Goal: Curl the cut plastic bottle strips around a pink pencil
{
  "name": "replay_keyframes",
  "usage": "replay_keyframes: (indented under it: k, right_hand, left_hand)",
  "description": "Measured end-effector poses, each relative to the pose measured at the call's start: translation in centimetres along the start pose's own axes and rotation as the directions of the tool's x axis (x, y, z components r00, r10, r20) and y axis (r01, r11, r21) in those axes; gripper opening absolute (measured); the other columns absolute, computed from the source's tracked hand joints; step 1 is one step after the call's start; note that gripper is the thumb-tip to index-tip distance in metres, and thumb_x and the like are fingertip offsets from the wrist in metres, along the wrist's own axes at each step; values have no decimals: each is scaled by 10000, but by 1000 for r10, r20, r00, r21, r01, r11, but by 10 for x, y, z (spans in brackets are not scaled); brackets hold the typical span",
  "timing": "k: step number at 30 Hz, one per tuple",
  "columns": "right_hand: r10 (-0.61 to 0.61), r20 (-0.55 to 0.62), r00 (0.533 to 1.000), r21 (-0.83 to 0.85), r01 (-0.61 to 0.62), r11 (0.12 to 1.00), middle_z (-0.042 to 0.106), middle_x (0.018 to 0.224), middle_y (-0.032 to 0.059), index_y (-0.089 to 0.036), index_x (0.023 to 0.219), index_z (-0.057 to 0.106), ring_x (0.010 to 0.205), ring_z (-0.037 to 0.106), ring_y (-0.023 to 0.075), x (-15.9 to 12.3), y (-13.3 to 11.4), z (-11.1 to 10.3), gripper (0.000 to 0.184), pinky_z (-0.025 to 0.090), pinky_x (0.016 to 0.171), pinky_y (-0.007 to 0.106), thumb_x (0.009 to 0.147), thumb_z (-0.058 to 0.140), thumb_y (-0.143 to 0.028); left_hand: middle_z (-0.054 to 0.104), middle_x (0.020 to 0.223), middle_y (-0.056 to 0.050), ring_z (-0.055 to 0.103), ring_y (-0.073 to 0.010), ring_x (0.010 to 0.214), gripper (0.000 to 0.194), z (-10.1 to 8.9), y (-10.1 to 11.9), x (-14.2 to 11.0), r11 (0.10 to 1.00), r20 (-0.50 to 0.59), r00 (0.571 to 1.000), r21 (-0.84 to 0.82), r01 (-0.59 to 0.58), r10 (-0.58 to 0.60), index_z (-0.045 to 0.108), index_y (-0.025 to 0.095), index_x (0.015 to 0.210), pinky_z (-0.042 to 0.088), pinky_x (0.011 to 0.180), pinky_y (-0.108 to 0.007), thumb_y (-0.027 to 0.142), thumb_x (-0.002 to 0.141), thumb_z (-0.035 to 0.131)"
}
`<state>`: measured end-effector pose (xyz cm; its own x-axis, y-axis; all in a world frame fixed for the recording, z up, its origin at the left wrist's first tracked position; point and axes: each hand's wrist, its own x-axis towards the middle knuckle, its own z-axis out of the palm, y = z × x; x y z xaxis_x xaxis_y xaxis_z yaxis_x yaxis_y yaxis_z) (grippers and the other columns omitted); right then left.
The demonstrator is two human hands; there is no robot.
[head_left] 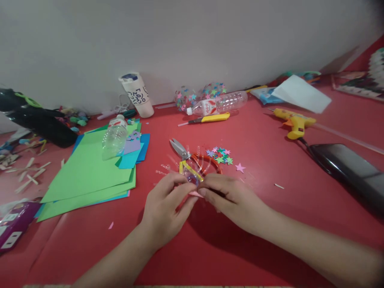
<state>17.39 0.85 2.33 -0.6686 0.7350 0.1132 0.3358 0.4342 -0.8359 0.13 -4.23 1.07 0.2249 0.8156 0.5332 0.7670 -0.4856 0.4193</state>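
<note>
On the near side of the smooth red table point(186, 262), a left hand point(168, 204) and a right hand point(235, 198) are close together, both pinching a clear plastic piece with thin strips sticking out and yellow edging point(195, 171). The fingers hide its lower part. A bit of pink point(194, 193) peeks out between the fingertips, and I can't tell what it is. Both arms are cut off by the picture. Red tabletop runs from the hands to the near edge, with a tiny pink paper scrap point(111, 225) to the left. At the left side, a shiny purple box point(19, 224) is cut off. On the right, a shiny flat black thing point(351, 164) is cut off too. Just past the hands lie grey scissors with orange-red handles point(179, 149), partly covered by the plastic piece, near a pile of little colourful stars point(220, 155). There is a wide stretch of red between the stars and the yellow glue gun point(295, 122). Left of the scissors are flat green paper sheets point(87, 170). Farther back, a clear lying bottle point(231, 102) has a red and white label, too blurry to read. The white tumbler point(136, 96) has big dark letters, but I can't make out the words.
</note>
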Motion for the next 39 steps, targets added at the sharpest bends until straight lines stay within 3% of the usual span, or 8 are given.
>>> replay_keyframes:
  k: [3, 8, 12, 17, 25, 30, 36, 39]
  right_hand:
    - [-24, 4, 1000, -58, 24, 998, 522, 661, -11, -188, 725, 572, 622, 513, 115, 0, 0, 0, 206, 376, 587, 223, 875, 433, -163]
    - [-6, -49, 999, -34, 4, 999, 555, 714, -6, -186, 776, 578, 643, 517, 111, -1, 1, 2, 106, 376, 573, 209, 837, 499, -150]
    - [-105, -54, 993, -107, 99, 989, 536, 692, -12, -181, 745, 551, 611, 492, 107, -4, 4, 3, 115, 367, 552, 209, 787, 520, -79]
    - [-205, -30, 978, -215, 194, 957, 596, 811, 45, -157, 865, 585, 722, 561, 146, -8, 6, 4, 140, 432, 639, 250, 864, 454, -107]
    - [-345, -57, 937, -460, 282, 842, 618, 781, 64, -124, 870, 620, 669, 585, 174, -6, 5, 2, 186, 446, 585, 279, 886, 437, -146]
    - [-388, -77, 918, -508, 299, 808, 612, 765, 63, -119, 823, 612, 637, 571, 165, -7, 6, 2, 165, 447, 555, 270, 861, 452, -107]
    - [-464, -66, 883, -538, 360, 762, 617, 745, 70, -104, 814, 626, 634, 572, 166, -8, 3, 2, 217, 465, 565, 278, 864, 418, -70]
    - [-463, -77, 883, -526, 358, 771, 625, 764, 74, -102, 837, 628, 661, 583, 167, -8, 2, 2, 206, 473, 577, 277, 863, 426, -73]
  left_hand:
    - [614, 827, -40, 550, -151, 793, 83, -2, -2, -1, 994, 19, 997, 72, -78, 77, 596, 184, 858, 445, 735, -255, 129, 796, 588]
    - [626, 785, -32, 540, -146, 738, 32, -4, -4, 0, 988, 44, 995, 124, -95, 90, 593, 178, 837, 432, 696, -253, 161, 818, 574]
    - [613, 763, -35, 524, -147, 708, 20, -4, -5, -1, 978, 23, 989, 144, -150, 149, 586, 166, 834, 430, 664, -266, 168, 830, 567]
    - [612, 753, -47, 525, -152, 694, 43, -3, -4, -1, 946, 23, 974, 236, -224, 225, 580, 144, 860, 445, 637, -273, 151, 844, 541]
    - [594, 734, -58, 509, -177, 644, 168, -2, -4, 1, 862, 177, 944, 388, -327, 279, 560, 145, 818, 439, 582, -305, 137, 893, 411]
    - [600, 772, -69, 536, -184, 678, 167, -1, -5, 1, 884, 175, 948, 348, -313, 267, 561, 139, 852, 460, 595, -310, 137, 894, 399]
    - [616, 877, -108, 557, -202, 802, 224, 2, -7, -8, 907, 118, 949, 280, -314, 292, 507, 89, 1088, 496, 687, -325, 89, 873, 443]
    - [606, 866, -96, 547, -192, 793, 196, 3, -7, -9, 925, 102, 956, 242, -292, 274, 511, 102, 1056, 499, 697, -316, 84, 873, 441]
